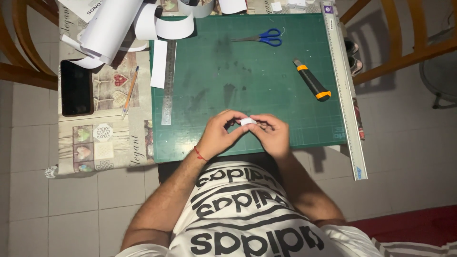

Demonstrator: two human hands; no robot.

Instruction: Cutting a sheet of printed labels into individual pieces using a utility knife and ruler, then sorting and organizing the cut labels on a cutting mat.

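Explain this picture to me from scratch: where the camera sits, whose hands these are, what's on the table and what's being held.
There is no machine here. The single picture comes from a camera worn on a person's head, looking straight down at their own arms and a small table.

The left hand and right hand meet over a green cutting mat and together pinch a small white piece of paper.

On the mat lie blue-handled scissors, a black and orange utility knife, a steel ruler and a white paper strip. A long ruler runs along the mat's right edge. Left of the mat are a pencil, a dark phone and curled paper rolls.
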